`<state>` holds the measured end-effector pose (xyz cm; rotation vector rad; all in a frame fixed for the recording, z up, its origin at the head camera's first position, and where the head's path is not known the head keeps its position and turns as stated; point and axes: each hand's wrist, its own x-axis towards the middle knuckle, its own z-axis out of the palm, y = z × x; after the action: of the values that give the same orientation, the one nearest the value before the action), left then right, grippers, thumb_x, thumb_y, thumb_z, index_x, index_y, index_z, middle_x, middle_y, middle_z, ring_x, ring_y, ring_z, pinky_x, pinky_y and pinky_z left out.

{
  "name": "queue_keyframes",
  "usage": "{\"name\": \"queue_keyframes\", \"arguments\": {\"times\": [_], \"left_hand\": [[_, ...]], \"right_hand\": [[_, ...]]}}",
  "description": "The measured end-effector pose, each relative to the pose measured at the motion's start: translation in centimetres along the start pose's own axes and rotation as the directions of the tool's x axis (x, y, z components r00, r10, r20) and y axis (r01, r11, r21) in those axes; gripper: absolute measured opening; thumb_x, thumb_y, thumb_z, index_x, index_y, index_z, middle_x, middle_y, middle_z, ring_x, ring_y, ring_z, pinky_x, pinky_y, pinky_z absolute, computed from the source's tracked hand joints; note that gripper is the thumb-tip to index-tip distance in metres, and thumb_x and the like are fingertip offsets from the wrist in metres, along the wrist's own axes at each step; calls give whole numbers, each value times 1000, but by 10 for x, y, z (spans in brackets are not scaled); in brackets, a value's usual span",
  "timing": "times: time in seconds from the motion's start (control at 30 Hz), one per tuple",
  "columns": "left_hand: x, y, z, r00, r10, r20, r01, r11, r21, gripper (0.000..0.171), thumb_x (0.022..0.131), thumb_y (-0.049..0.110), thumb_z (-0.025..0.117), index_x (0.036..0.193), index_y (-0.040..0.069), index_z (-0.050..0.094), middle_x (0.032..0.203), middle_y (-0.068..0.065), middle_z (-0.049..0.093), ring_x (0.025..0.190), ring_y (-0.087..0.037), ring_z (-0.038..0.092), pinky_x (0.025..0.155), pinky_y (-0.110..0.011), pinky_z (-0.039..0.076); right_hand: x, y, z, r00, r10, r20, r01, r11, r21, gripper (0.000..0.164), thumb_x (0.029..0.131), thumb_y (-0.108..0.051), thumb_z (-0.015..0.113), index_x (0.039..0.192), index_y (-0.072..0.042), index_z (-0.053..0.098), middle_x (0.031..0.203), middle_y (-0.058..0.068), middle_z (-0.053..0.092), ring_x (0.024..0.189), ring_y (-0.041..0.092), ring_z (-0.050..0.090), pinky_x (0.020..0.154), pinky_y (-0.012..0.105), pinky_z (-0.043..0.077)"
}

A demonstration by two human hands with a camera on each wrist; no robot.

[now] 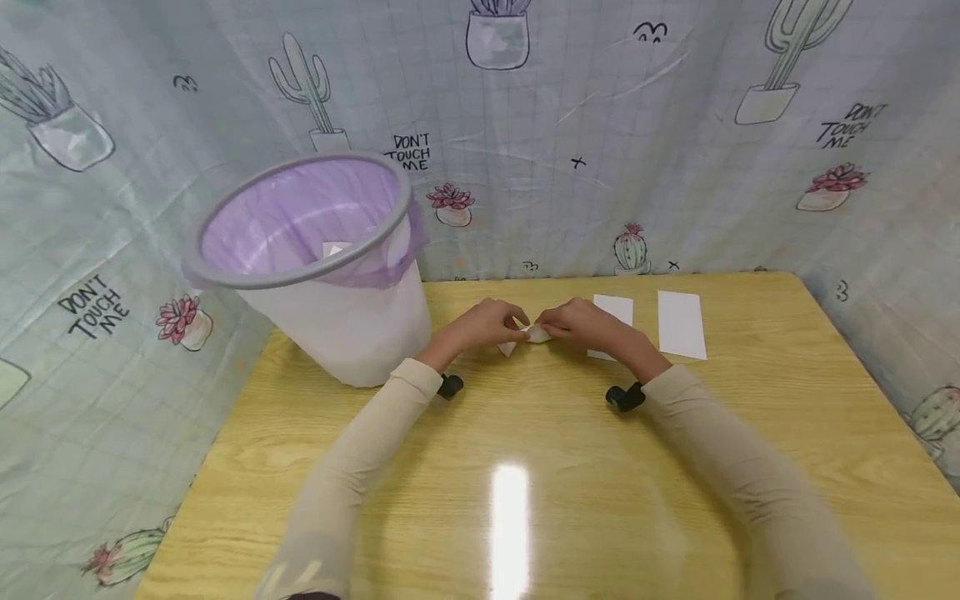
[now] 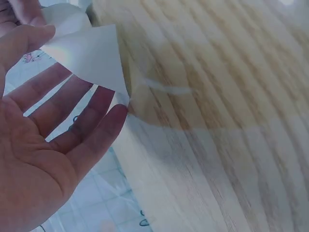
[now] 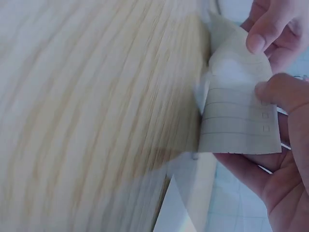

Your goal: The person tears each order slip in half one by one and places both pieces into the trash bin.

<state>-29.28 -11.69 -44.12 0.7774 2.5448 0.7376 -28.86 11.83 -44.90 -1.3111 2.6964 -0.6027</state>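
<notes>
My left hand (image 1: 483,325) and right hand (image 1: 588,323) hold a small slip of white paper (image 1: 538,334) between them, low over the far part of the table. In the right wrist view the lined paper (image 3: 239,116) has small boxes along one edge and bends near its upper end. The right thumb presses on its face, with fingers behind it. My left thumb pinches the paper (image 2: 91,55) at its other side in the left wrist view, while the other left fingers spread behind it. Whether the paper is torn between the hands, I cannot tell.
Two white paper slips lie on the wooden table: one (image 1: 613,308) partly behind my right hand, another (image 1: 682,325) farther right. A white bin (image 1: 337,333) with a grey rim and purple liner stands at the left, paper inside. A cactus-print curtain (image 1: 540,217) hangs behind.
</notes>
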Motion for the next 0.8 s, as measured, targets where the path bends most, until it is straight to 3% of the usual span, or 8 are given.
{"name": "queue_keyframes", "arguments": {"times": [0.17,0.33,0.4,0.53,0.67,0.8], "left_hand": [[-6,0,-1,999,44,-2,-44,998,-45,29,104,27,61,126,10,71,111,-5,75,89,-14,71,80,-30,56],[-12,4,3,992,106,-64,-108,994,-24,32,111,24,45,113,6,71,87,-11,68,62,-16,54,64,-28,45],[-12,8,5,988,118,-95,-119,993,-5,34,112,23,42,114,5,70,87,-11,67,64,-16,52,65,-29,43],[-14,14,7,971,125,-202,-127,992,4,30,110,21,47,124,7,70,105,-5,73,76,-14,62,75,-30,48],[-18,20,9,936,129,-327,-156,986,-56,24,107,20,55,119,10,73,110,-4,74,89,-16,69,85,-35,54],[-20,24,13,905,130,-406,-188,977,-105,21,105,21,60,114,10,75,111,-3,75,101,-16,71,91,-34,56]], "right_hand": [[-1,-7,0,995,-9,-99,11,1000,19,22,104,-14,60,117,-7,75,109,7,76,88,20,73,79,40,58],[-4,-12,-2,974,7,-226,-10,1000,-11,19,101,-15,65,113,-6,76,105,8,77,86,21,73,76,39,58],[-7,-14,-4,965,28,-262,-28,1000,3,19,100,-16,67,113,-6,76,104,8,77,83,21,73,74,39,59],[-12,-19,-8,949,64,-307,-54,998,39,18,100,-15,67,113,-7,77,105,9,77,83,21,73,73,39,59],[-16,-23,-9,931,100,-351,-71,993,94,17,99,-16,68,112,-8,77,105,9,77,85,22,73,74,39,59],[-18,-25,-8,915,122,-384,-73,987,141,18,100,-18,68,112,-10,77,106,8,77,88,22,73,76,41,58]]}}
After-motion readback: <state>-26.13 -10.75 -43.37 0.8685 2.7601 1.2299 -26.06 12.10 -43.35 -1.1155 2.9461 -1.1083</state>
